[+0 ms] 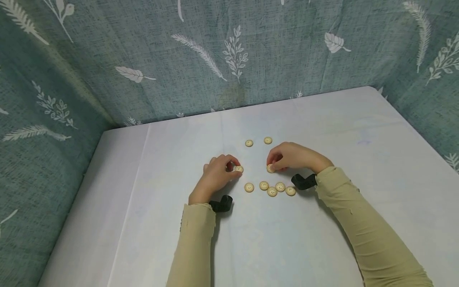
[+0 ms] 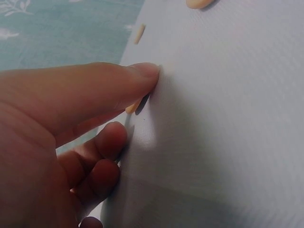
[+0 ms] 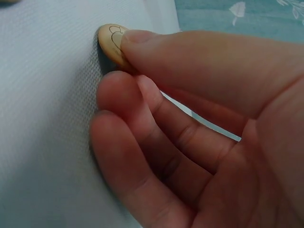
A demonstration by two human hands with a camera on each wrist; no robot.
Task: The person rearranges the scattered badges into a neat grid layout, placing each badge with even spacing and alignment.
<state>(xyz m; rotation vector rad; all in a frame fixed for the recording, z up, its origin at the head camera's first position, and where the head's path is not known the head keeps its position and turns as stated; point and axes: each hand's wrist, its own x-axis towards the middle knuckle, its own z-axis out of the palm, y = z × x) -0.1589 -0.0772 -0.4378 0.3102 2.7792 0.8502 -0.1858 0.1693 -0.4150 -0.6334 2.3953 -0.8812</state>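
My left hand (image 1: 216,174) holds a round pale wooden button (image 1: 239,169) at its edges between thumb and index finger, low over the table. In the left wrist view the thumb hides most of that button (image 2: 133,105), and the other fingers are loosely bent. My right hand (image 1: 295,156) pinches a second wooden button (image 1: 270,168) level with the first, a short gap to its right. That button (image 3: 112,43) is tilted in the right wrist view, the thumb (image 3: 142,45) over its printed face and its lower edge near the cloth.
Two more buttons lie beyond the hands, a left one (image 1: 249,143) and a right one (image 1: 267,140). Nearer my body a single button (image 1: 249,187) lies left of a cluster of several buttons (image 1: 272,191). White cloth covers the table (image 1: 161,239); a green leaf-patterned curtain (image 1: 201,87) hangs behind.
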